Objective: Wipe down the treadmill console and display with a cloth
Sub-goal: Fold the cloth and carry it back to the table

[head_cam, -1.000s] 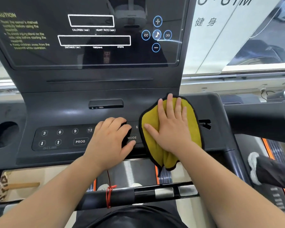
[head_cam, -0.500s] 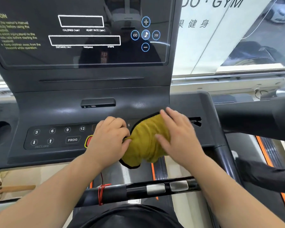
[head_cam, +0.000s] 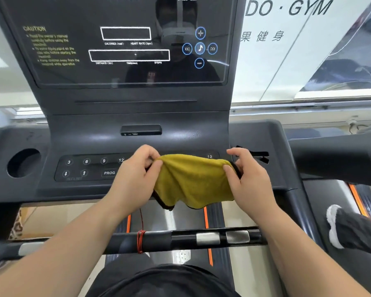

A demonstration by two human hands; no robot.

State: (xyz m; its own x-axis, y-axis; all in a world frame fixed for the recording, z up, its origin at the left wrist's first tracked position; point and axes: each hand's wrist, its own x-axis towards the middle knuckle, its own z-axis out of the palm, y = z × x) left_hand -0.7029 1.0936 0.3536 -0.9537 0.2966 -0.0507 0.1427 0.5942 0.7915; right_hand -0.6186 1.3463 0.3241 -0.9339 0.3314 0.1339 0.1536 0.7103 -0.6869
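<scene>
Gym window signage reading "DO · GYM" sits behind the treadmill console (head_cam: 58, 144) while I hold a cloth in front of its keypad.

On my view, the display (head_cam: 124, 50) shows "CAUTION", "CALORIES", "HEART RATE", "DISTANCE" and "STEPS"; below, keys read 3, 6, 9, 12 and "PROG". My left hand (head_cam: 135, 179) pinches the yellow cloth (head_cam: 191, 181) at its left corner, fingers curled shut; my right hand (head_cam: 247, 181) pinches the right corner, cloth sagging between them, just above the console's front edge.
</scene>
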